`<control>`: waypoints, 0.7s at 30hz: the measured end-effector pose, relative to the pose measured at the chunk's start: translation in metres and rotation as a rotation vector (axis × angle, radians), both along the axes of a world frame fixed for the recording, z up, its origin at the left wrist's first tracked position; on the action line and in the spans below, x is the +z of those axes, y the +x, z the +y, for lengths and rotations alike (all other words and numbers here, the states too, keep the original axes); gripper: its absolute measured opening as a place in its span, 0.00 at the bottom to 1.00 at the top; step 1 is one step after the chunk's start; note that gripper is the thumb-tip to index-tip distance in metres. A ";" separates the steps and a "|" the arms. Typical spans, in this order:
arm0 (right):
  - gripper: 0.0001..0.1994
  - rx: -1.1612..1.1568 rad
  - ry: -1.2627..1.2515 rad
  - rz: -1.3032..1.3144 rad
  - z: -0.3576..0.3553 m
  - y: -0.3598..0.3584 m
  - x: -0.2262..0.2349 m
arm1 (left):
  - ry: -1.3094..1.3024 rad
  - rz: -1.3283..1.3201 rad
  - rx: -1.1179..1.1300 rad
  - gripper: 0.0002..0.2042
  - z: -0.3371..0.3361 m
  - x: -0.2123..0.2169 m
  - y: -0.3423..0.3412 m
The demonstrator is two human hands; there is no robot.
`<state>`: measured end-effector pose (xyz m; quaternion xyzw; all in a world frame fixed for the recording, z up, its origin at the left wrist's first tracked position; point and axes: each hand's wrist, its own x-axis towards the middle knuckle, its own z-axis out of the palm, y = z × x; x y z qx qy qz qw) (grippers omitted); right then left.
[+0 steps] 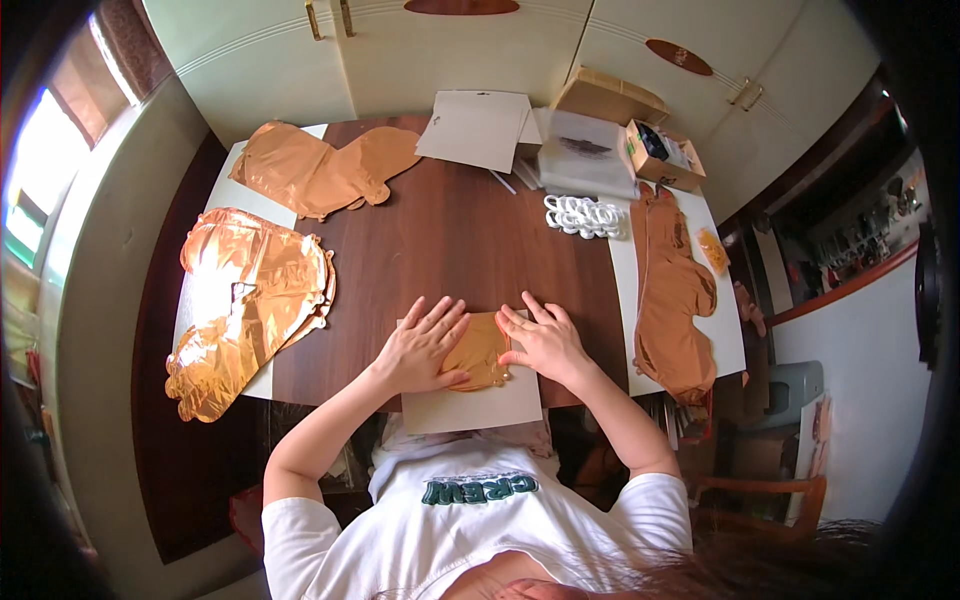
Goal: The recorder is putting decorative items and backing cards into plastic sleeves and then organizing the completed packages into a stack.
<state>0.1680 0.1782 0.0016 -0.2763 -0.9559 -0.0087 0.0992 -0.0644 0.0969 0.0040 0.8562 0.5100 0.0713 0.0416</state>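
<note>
Lying flat, orange foil (474,352), long axis unclear, left hand (420,350) and right hand (547,347) splayed, grip holding nothing

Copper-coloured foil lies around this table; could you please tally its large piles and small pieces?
Large piles: 3 (near-left pile, far-left pile, right pile)
Small pieces: 1 (foil piece on white card)
Total: 4, layers uncountable

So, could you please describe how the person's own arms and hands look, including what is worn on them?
The left hand and the right hand have no gloves, and no ring or watch shows. The forearms are uncovered. Short, plain white sleeves cover the upper arms.
</note>
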 end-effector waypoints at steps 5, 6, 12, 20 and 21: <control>0.35 0.012 -0.066 -0.030 -0.001 0.004 0.003 | -0.011 0.032 0.123 0.40 -0.023 0.003 -0.009; 0.36 0.014 -0.068 -0.027 -0.003 0.003 0.002 | -0.021 0.047 0.162 0.40 -0.027 0.003 -0.012; 0.39 -0.030 -0.041 -0.025 -0.025 0.005 -0.004 | 0.071 0.045 0.262 0.31 -0.055 0.011 0.000; 0.28 -0.023 -0.090 0.117 -0.033 -0.007 0.023 | 0.024 0.005 0.084 0.29 -0.105 0.000 0.034; 0.28 -0.023 -0.083 0.115 -0.025 -0.010 0.027 | 0.058 0.058 0.084 0.29 -0.104 -0.002 0.035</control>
